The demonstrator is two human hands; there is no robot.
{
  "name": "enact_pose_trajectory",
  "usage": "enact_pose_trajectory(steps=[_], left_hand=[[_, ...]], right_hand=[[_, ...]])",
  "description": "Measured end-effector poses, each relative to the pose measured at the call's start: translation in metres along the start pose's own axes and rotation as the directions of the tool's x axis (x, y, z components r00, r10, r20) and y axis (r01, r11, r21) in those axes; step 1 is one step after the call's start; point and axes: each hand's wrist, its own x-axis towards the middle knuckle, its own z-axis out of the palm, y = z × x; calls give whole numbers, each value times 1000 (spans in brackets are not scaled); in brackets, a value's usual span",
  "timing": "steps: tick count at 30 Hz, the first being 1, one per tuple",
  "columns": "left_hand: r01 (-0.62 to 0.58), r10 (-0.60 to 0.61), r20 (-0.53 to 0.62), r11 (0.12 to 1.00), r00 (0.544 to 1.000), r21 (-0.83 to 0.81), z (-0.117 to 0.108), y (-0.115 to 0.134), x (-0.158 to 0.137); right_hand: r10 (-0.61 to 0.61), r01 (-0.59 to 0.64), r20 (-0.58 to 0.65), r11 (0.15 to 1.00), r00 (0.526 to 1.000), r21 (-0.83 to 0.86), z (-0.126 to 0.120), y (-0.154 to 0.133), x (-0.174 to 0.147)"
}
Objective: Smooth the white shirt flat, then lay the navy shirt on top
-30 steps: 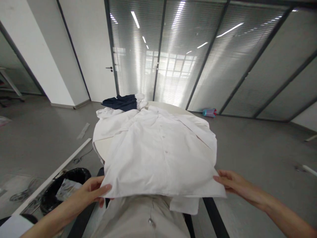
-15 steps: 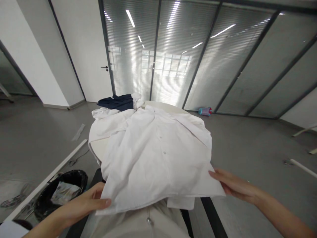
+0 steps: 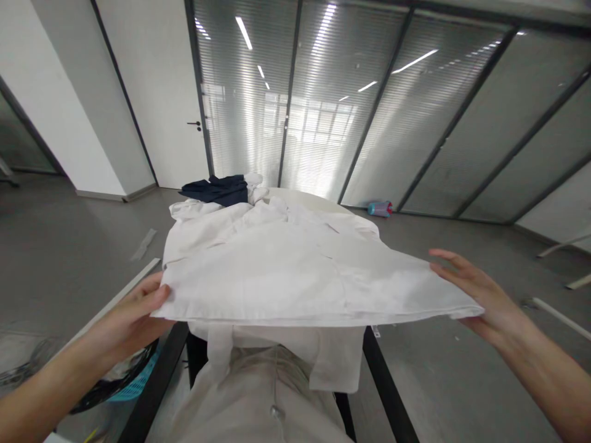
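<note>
A white button-up shirt (image 3: 277,277) lies spread on a round pale table (image 3: 305,195), its hem raised toward me and stretched wide. At the hem's left corner, my left hand (image 3: 133,307) is closed, with the thumb over the cloth. My right hand (image 3: 484,295) is under the right corner with its fingers stretched out and apart; the cloth lies across the palm, and part of the fingers is hidden behind it. A dark navy garment (image 3: 217,191) sits in a heap at the table's far left, beside more white cloth.
A bin with a black liner (image 3: 92,394) and a blue basket (image 3: 138,381) stand on the floor at lower left. Dark table legs (image 3: 388,387) show near me. A striped blue-pink object (image 3: 380,208) lies by the glass wall (image 3: 323,92). A white door (image 3: 152,92) is at left.
The shirt's hem has risen and spread wider. Both hands moved up and outward, and my right hand's fingers opened out. Lighter cloth under the hem shows more.
</note>
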Motion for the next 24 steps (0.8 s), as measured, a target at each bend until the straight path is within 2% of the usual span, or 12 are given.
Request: enact_pose_trajectory(steps=[3,5,7,9,11,12,14,16,18,20,22,24], left_hand=[[64,-69,80,996,994,63,-25,-25,-9],[121,-138,231,989,963,86,-34,-36,-18],[192,-237,436,971,868,146,-29,-41,-26],[194,-315,619,947,719,257,-15,-41,-29],[95,-346,722,926,600,365,-1,-38,-29],[41,-343,739,918,580,394,3,-37,-29],[10,-307,727,924,614,382,3,-40,-29],[59,-252,678,954,691,295,-4,-49,-30],[112,-224,641,971,734,212,-10,-61,-31],[132,-246,647,966,721,220,-8,-74,-30],[117,-295,643,945,707,304,2,-87,-24],[50,-306,586,910,750,412,13,-102,-16]], right_hand=[[55,-46,-109,995,992,91,-7,9,-6],[46,-44,-40,998,998,54,-10,22,-9],[58,-43,208,996,976,-75,-8,41,-11],[153,-33,498,970,854,-240,-3,60,-10],[229,-7,631,942,742,-334,1,73,-9],[226,7,636,940,738,-342,2,75,-8],[157,44,583,948,797,-316,-3,74,-7],[78,76,498,957,863,-281,-12,68,-9],[44,81,448,963,893,-257,-21,66,-11],[74,67,479,960,875,-271,-23,72,-12],[142,62,556,941,819,-333,-16,85,-10],[175,91,583,913,793,-399,-3,99,-6]])
